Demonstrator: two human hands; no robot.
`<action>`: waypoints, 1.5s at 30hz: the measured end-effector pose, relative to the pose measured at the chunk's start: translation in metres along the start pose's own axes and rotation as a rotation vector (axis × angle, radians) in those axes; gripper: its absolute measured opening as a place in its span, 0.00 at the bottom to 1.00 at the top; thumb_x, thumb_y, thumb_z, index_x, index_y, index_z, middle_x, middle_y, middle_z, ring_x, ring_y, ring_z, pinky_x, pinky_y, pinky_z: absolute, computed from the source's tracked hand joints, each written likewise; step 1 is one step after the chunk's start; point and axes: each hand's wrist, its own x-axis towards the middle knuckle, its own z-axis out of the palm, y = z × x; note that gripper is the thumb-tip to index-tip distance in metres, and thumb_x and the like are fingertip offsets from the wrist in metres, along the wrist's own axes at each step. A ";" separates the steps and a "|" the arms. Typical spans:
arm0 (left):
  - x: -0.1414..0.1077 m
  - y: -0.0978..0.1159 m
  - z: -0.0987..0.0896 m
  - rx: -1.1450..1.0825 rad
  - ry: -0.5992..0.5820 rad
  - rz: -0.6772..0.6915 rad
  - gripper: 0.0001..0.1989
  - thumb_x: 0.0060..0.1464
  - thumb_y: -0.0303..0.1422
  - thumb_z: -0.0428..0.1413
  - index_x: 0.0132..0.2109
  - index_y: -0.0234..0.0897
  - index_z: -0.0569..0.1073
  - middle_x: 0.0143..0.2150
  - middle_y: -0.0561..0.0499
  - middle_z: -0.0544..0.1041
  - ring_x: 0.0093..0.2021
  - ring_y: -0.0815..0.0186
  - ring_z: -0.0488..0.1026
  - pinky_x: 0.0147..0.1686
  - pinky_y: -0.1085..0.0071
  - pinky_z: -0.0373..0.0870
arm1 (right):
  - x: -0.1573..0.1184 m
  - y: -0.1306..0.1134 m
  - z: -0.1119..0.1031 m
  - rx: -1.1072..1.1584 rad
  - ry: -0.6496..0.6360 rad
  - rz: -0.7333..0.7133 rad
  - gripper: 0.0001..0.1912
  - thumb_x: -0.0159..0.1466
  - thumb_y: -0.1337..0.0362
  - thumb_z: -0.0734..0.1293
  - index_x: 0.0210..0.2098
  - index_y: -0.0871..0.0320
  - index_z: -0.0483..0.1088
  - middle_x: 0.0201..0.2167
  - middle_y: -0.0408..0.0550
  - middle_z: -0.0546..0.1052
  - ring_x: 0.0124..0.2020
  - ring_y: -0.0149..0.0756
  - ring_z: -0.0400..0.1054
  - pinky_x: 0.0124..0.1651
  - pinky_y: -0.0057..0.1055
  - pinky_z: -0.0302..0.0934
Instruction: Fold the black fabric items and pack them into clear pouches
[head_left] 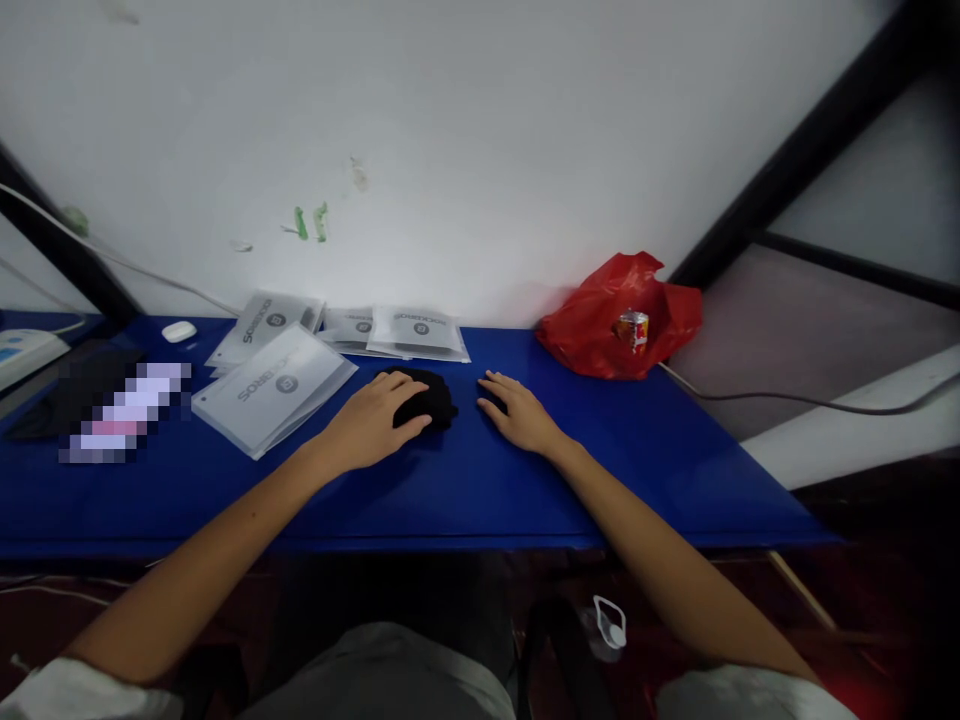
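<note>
A black, soft-looking bundle (433, 400) lies on the blue table (465, 500), a little left of the middle. My left hand (373, 418) rests over its left side, with the thumb and fingers round it; what the bundle is I cannot make out. To its right, my right hand (520, 412) is on or just over the tabletop, fingers apart and holding nothing. A gap separates that hand from the bundle. Just left of my left hand lies a frosted plastic pouch (262, 395) with dark lettering.
More frosted pouches (420, 333) lie along the wall. A red plastic bag (589, 325) with a shiny wrapper stands at the right, a cable beside it. At the left are a small white case (179, 331), a blurred dark device and a white device (28, 352).
</note>
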 end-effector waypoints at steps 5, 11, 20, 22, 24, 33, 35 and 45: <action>-0.002 -0.008 0.009 0.256 -0.045 0.125 0.20 0.58 0.38 0.52 0.56 0.36 0.66 0.53 0.44 0.68 0.51 0.57 0.64 0.49 0.61 0.64 | -0.003 -0.026 -0.010 0.094 0.138 -0.214 0.13 0.65 0.60 0.60 0.41 0.55 0.75 0.53 0.53 0.72 0.55 0.42 0.65 0.57 0.47 0.60; 0.004 -0.006 0.015 0.434 -0.062 0.175 0.11 0.59 0.30 0.51 0.48 0.34 0.71 0.43 0.45 0.71 0.43 0.60 0.67 0.42 0.65 0.66 | -0.006 -0.036 -0.006 0.099 0.054 -0.307 0.12 0.64 0.61 0.62 0.40 0.55 0.75 0.53 0.54 0.72 0.55 0.44 0.64 0.56 0.48 0.60; 0.009 -0.001 0.022 0.314 0.092 0.138 0.11 0.62 0.31 0.47 0.46 0.35 0.72 0.42 0.46 0.73 0.42 0.62 0.69 0.42 0.65 0.68 | -0.004 -0.030 0.000 0.105 -0.051 -0.327 0.13 0.63 0.63 0.62 0.44 0.57 0.74 0.55 0.56 0.69 0.57 0.46 0.62 0.57 0.50 0.58; 0.006 0.000 0.021 0.233 0.066 0.179 0.13 0.62 0.36 0.48 0.48 0.36 0.72 0.44 0.47 0.73 0.44 0.62 0.69 0.45 0.64 0.68 | -0.004 -0.029 -0.004 0.124 -0.023 -0.300 0.14 0.62 0.66 0.61 0.44 0.57 0.74 0.55 0.55 0.70 0.57 0.45 0.63 0.57 0.49 0.59; 0.003 -0.002 0.016 0.141 0.081 0.185 0.15 0.62 0.38 0.47 0.50 0.36 0.71 0.46 0.47 0.74 0.46 0.62 0.69 0.47 0.64 0.67 | -0.003 -0.030 -0.011 0.151 0.074 -0.232 0.15 0.62 0.68 0.59 0.45 0.56 0.73 0.54 0.53 0.71 0.56 0.43 0.64 0.57 0.48 0.60; -0.005 -0.029 0.008 0.154 0.083 -0.030 0.20 0.63 0.36 0.44 0.57 0.34 0.66 0.58 0.43 0.68 0.57 0.58 0.64 0.56 0.59 0.61 | -0.001 -0.068 -0.016 0.151 -0.020 -0.347 0.17 0.65 0.64 0.59 0.52 0.56 0.69 0.56 0.53 0.70 0.57 0.41 0.63 0.59 0.45 0.59; -0.009 -0.033 0.015 0.178 0.003 -0.041 0.21 0.63 0.37 0.43 0.58 0.33 0.66 0.60 0.41 0.66 0.60 0.56 0.61 0.58 0.58 0.60 | 0.001 -0.071 -0.011 0.116 -0.071 -0.367 0.17 0.65 0.64 0.59 0.51 0.57 0.71 0.54 0.54 0.71 0.57 0.42 0.64 0.59 0.46 0.59; -0.020 -0.036 0.032 0.225 -0.076 -0.058 0.24 0.65 0.38 0.36 0.64 0.36 0.57 0.67 0.41 0.55 0.66 0.57 0.51 0.59 0.55 0.57 | -0.004 -0.066 -0.006 0.086 -0.172 -0.355 0.19 0.66 0.62 0.59 0.55 0.56 0.67 0.59 0.53 0.66 0.61 0.43 0.59 0.61 0.47 0.56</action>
